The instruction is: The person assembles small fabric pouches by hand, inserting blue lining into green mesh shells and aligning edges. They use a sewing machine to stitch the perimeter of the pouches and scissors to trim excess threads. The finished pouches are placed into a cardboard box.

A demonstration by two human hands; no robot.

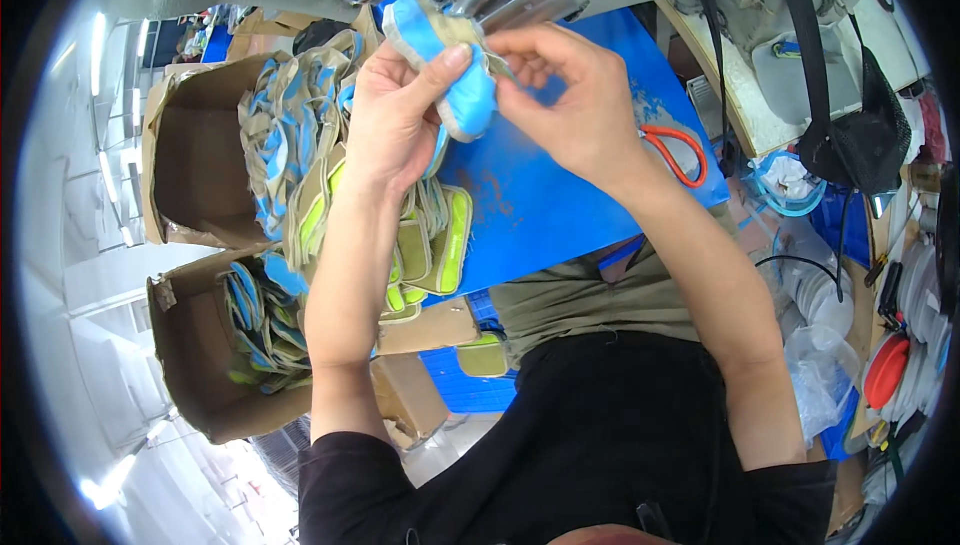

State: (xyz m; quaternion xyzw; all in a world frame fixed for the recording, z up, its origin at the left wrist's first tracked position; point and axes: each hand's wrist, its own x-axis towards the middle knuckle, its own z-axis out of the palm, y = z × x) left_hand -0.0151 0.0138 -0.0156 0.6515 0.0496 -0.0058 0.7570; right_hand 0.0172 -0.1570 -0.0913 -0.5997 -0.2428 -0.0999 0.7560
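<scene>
With our left hand (402,115) we grip one padded fabric piece (464,103), thumb flat on its face and fingers curled behind. Our right hand (580,95) has thumb and forefinger drawn narrow, pinching its edge at 3 o'clock. The piece is soft, long and round-ended, shiny blue with a matte beige band and pale fuzzy edging; it is held up above the table (560,200), its long axis running from 11 to 5 o'clock.

Beyond the fingers, we see one pair of scissors (697,173) between 3 and 4 o'clock, its smooth orange-red loop lying on the flat blue surface. At 6 o'clock lime-and-beige pads (456,235) with bound edges overlap, too many to count surely. Further out stand two cardboard boxes, one past 8 o'clock (195,170), the other between 7 and 8 (195,355), both holding crumpled, layered blue-and-beige pieces (280,135).
</scene>
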